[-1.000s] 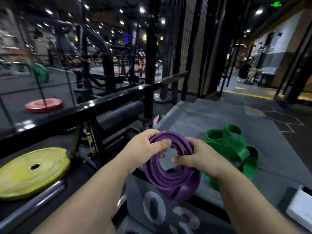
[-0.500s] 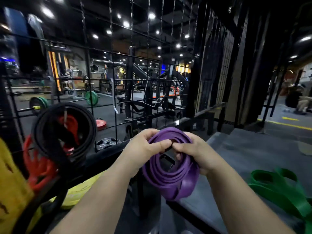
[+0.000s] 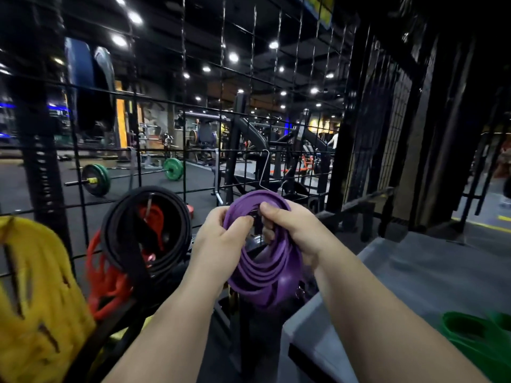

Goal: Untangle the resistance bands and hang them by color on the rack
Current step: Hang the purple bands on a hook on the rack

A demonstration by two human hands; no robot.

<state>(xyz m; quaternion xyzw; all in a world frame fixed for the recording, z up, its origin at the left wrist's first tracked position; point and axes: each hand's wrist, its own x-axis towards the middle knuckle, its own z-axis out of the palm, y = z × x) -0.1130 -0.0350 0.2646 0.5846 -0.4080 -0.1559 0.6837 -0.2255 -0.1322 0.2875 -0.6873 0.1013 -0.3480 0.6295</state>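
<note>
Now both hands hold the coiled purple band [image 3: 262, 269] in the air, just off the left edge of the grey platform [image 3: 428, 272] and in front of the wire grid rack [image 3: 182, 106]. The left hand [image 3: 221, 239] pinches the coil's upper left rim between thumb and fingers; the right hand [image 3: 293, 228] grips the upper right, thumb on top, fingers curled through the opening. On the rack to the left hang a black band [image 3: 121, 239], a red band [image 3: 107, 280] behind it, and a yellow band [image 3: 36, 294]. A green band [image 3: 475, 338] lies on the platform, well apart from the purple one.
</note>
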